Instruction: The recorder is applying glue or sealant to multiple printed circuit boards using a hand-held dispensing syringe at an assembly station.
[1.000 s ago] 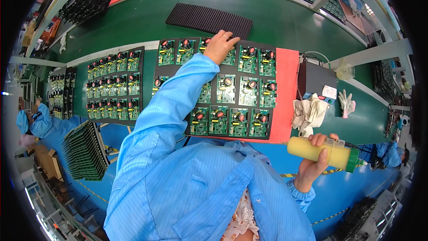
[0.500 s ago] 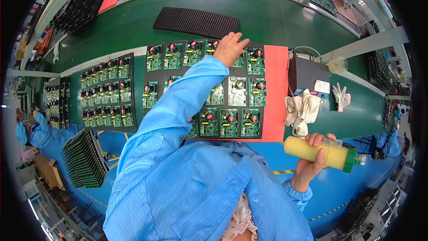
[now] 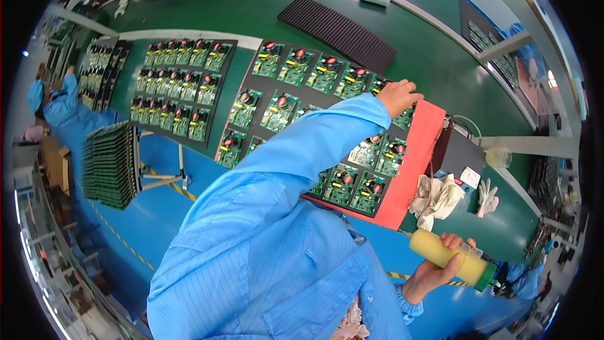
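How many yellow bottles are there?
1. The yellow squeeze bottle is in the person's right hand, with its green cap toward the picture's lower right. Others could be hidden in the small, crowded edges.

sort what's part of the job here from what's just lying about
Likely part of the job:
yellow bottle, held in the right hand
circuit boards, with the left hand over them
black panel under the boards

Seemingly lying about:
crumpled cloth
pale glove
ribbed black slab, though its use is unclear
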A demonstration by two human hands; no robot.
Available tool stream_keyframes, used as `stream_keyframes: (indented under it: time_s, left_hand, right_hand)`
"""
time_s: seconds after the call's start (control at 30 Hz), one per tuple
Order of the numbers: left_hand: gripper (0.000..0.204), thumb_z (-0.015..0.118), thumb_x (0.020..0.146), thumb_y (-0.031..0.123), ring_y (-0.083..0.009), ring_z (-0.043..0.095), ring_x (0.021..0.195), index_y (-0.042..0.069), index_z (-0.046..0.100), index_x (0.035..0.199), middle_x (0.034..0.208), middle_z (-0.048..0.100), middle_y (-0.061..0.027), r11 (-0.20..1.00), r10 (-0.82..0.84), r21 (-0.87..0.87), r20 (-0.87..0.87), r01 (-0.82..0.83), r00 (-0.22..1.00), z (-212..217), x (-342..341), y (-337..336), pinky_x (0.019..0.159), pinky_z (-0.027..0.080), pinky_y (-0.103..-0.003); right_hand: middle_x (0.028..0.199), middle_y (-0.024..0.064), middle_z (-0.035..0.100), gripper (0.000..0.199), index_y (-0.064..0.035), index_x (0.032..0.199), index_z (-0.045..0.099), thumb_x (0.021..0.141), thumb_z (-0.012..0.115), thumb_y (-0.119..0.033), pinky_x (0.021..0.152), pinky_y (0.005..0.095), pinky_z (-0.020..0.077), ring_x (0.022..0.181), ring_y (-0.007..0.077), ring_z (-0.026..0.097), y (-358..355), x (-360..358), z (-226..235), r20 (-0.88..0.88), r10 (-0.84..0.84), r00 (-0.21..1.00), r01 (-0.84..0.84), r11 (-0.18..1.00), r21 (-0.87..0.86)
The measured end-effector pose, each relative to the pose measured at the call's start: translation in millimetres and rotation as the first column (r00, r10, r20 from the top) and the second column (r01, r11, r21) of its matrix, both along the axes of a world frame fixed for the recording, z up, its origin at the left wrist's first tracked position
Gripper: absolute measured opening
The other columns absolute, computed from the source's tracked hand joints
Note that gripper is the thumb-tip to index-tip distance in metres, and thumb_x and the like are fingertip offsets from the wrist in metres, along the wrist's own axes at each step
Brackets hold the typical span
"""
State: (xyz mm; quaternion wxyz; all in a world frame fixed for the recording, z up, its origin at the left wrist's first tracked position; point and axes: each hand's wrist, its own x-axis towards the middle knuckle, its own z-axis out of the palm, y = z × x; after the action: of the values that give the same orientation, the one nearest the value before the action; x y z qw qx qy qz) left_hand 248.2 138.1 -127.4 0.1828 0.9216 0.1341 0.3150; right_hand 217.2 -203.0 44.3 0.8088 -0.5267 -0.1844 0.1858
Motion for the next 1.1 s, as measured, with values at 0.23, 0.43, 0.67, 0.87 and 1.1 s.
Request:
stream_keyframes:
  time_s: [0.23,0.43,0.67,0.87,1.1]
  left_hand:
    - [0.037,0.070,0.069,0.012,-0.0244,0.060,0.085,0.017,0.064,0.106,0.099,0.059,-0.0032,0.970,0.236,0.026,-0.325,-0.241,0.916,96.3,-201.8,40.3,0.072,0.049,-0.034]
    - [0.046,0.071,0.069,0.010,-0.0240,0.058,0.080,0.016,0.061,0.113,0.101,0.058,-0.0029,0.935,0.171,-0.142,-0.619,-0.324,0.766,52.2,-306.6,53.3,0.073,0.048,-0.034]
    - [0.047,0.071,0.069,0.008,-0.0245,0.058,0.078,0.014,0.060,0.114,0.102,0.058,-0.0029,0.925,0.314,-0.075,-0.401,-0.373,0.860,24.8,-305.3,49.6,0.074,0.047,-0.034]
    - [0.044,0.069,0.070,0.008,-0.0256,0.058,0.078,0.013,0.060,0.113,0.104,0.058,-0.0042,0.977,0.210,0.045,-0.099,-0.207,0.973,37.1,-267.5,21.2,0.073,0.048,-0.034]
    - [0.042,0.069,0.072,0.013,-0.0263,0.059,0.085,0.015,0.061,0.112,0.109,0.057,-0.0061,0.996,0.089,0.016,-0.454,-0.092,0.886,-7.3,-243.3,33.3,0.072,0.049,-0.034]
  right_hand:
    - [0.082,0.0027,0.045,0.043,-0.0113,0.121,0.037,0.085,0.056,-0.026,0.083,0.0315,0.0357,0.079,0.0143,0.042,5.5,1.2,-1.5,0.002,0.040,0.999,-0.040,0.999,0.033]
    - [0.079,0.0024,0.046,0.049,-0.0120,0.122,0.038,0.081,0.060,-0.028,0.080,0.0320,0.0351,0.077,0.0147,0.043,30.8,-14.3,0.7,-0.020,0.079,0.997,-0.079,0.996,0.033]
    - [0.080,0.0033,0.046,0.049,-0.0118,0.122,0.038,0.081,0.059,-0.026,0.080,0.0330,0.0353,0.077,0.0151,0.043,29.5,-23.3,3.9,0.008,0.122,0.993,-0.122,0.989,0.078]
    - [0.081,0.0039,0.047,0.048,-0.0113,0.122,0.038,0.082,0.059,-0.025,0.080,0.0334,0.0362,0.077,0.0154,0.044,15.6,-29.4,3.2,0.004,0.085,0.996,-0.085,0.993,0.082]
    - [0.081,0.0037,0.048,0.045,-0.0114,0.122,0.038,0.083,0.058,-0.024,0.080,0.0336,0.0375,0.077,0.0157,0.045,5.2,-31.1,7.6,0.032,0.070,0.997,-0.073,0.991,0.109]
